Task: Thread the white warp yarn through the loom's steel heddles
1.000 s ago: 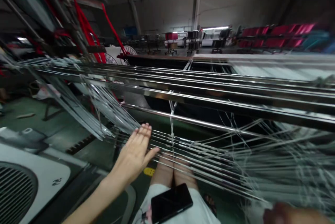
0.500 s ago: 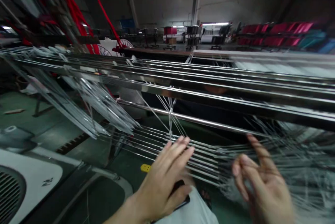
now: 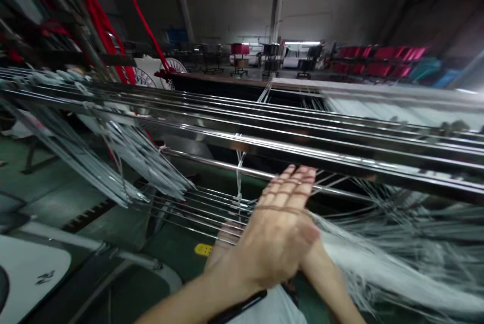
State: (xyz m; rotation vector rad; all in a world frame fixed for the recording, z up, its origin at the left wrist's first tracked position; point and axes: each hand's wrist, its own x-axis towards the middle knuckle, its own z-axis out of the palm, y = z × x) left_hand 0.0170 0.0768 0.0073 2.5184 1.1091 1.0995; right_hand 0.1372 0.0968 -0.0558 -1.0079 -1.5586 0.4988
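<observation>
My left hand [image 3: 276,233] reaches over the lower metal rods [image 3: 206,210], palm down. Its fingers are straight and side by side, with their tips close to the long bar below the upper rails [image 3: 287,143]. My right hand [image 3: 224,243] crosses beneath it from the right. Only its blurred fingers by the lower rods and its wrist show; the palm is hidden, so I cannot tell what it holds. Right of my hands, a thick bundle of white threads [image 3: 393,263] slants down. A knotted white cord [image 3: 239,177] hangs just left of my left fingertips.
Grey-white heddle-like strips [image 3: 147,162] hang from the rails at left. A white machine panel [image 3: 34,276] and a curved metal tube [image 3: 128,256] stand at lower left. Red straps [image 3: 104,26] hang beyond the frame. A yellow piece [image 3: 203,249] lies low down.
My left hand has moved up and right toward the rails. My right hand has swung left and now passes under it. A white thread bundle now shows at right.
</observation>
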